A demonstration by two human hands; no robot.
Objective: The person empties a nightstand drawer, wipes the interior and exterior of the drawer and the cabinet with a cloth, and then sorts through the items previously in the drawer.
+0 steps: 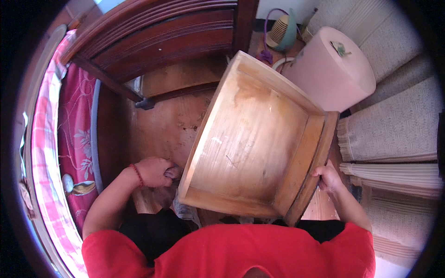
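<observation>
A wooden drawer point(243, 139), its inside bare, is tilted in front of my body. My right hand point(328, 178) grips the edge of its thicker front panel point(314, 166), thumb on the near face and the other fingers mostly hidden behind. Close to the drawer's left side, my left hand point(154, 172) is closed around a small crumpled greyish cloth point(172, 172), partly covered by the fingers. A red bracelet circles that wrist. Whether the cloth touches the drawer cannot be made out.
A dark red wooden furniture frame point(167, 41) stands ahead over the wooden floor point(167, 128). Behind the drawer is a pink cylindrical container point(313, 69), beside a teal ribbed object point(283, 33) with a purple cord. Grey curtains point(393, 128) hang right; maroon patterned fabric point(78, 114) lies left.
</observation>
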